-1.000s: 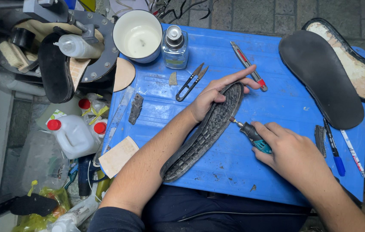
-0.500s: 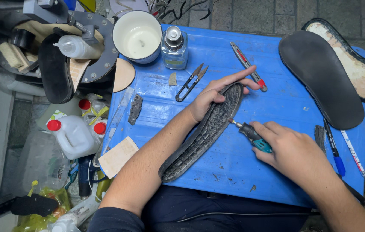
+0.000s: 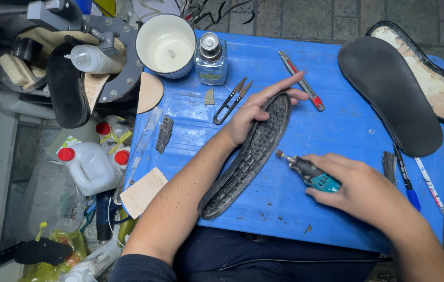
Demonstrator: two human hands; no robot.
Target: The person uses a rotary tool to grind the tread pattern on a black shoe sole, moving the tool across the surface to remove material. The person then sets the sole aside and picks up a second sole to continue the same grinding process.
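Head view: your left hand [image 3: 250,117] presses flat, fingers spread, on the treaded shoe sole [image 3: 250,156] lying centre of the blue tray [image 3: 336,130]. At the sole's 3 o'clock, your right hand [image 3: 360,188] grips a rotary grinder [image 3: 310,172], tip just beside the edge. Grinding appears unfinished; dust flecks lie at 6 o'clock.

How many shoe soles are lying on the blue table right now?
3: a treaded sole under the left hand, a smooth black sole at upper right, and a worn sole behind it.
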